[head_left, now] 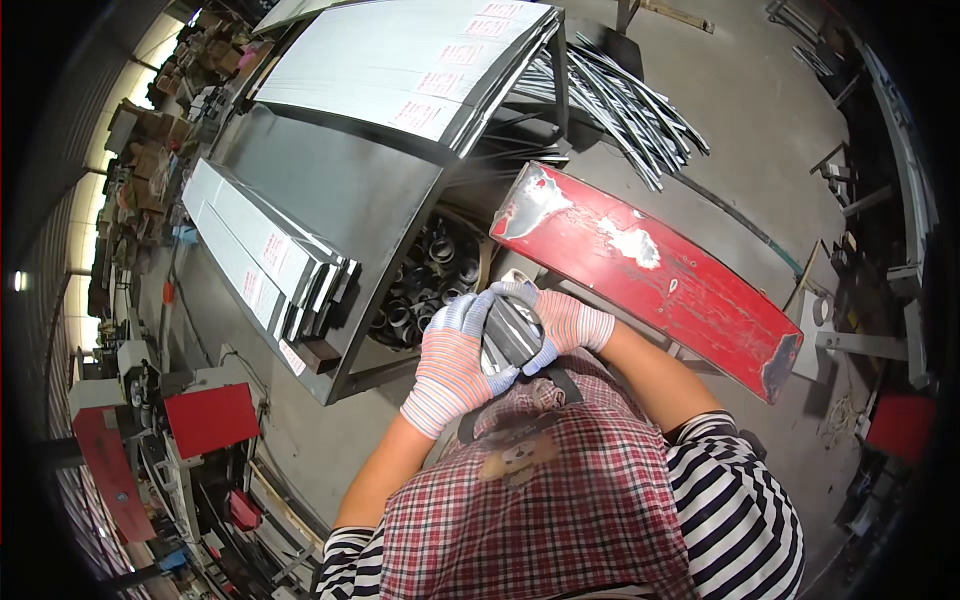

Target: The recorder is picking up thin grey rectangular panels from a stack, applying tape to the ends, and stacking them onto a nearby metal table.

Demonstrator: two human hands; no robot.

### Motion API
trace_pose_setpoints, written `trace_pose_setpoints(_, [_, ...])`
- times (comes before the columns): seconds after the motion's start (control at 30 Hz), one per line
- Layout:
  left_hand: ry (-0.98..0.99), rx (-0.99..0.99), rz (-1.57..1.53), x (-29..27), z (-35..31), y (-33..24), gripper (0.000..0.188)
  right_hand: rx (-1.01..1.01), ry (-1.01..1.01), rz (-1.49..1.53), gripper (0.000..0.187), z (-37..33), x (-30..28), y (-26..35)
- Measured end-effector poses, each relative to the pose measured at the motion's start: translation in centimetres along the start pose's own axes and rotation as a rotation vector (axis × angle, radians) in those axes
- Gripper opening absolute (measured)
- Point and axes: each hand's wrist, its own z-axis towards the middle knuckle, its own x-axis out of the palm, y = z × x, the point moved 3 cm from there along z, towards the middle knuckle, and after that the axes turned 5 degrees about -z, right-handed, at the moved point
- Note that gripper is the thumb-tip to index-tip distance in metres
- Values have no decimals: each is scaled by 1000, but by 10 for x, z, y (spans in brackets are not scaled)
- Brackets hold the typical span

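Note:
A short stack of grey metal strips (512,335) is held close in front of my plaid apron. My left hand (452,350), in a striped knit glove with a bluish palm, grips the stack from the left side. On the other side my right hand (560,322), gloved the same way, wraps over the stack's far end and right edge. The fingers of both hands are closed around it, and the stack's underside is hidden. A small beige piece (515,277) shows just beyond my right fingers; I cannot tell what it is.
Ahead to the left stands a dark metal table (330,160) with long white-faced panels (400,60) stacked on it. Round dark rings (440,250) lie beneath its edge. A worn red bench (650,265) stands close on the right. Metal bars (640,115) lie beyond. Red-panelled machinery (210,420) stands left.

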Motion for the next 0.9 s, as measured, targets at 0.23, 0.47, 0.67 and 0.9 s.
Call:
trace_pose_setpoints(0.23, [-34, -35, 22, 10, 8, -29, 111, 139, -51, -91, 130, -19, -5, 13])
trace_pose_setpoints(0.47, [-23, 25, -1, 18, 1, -45, 107, -31, -11, -162, 126, -37, -15, 9])
trace_pose_setpoints(0.67, [-153, -24, -78, 27, -5, -54, 82, -17, -60, -207, 127, -46, -1, 23])
trace_pose_setpoints(0.9, [-166, -264, -151, 28, 0, -46, 67, -12, -52, -158, 122, -53, -2, 24])
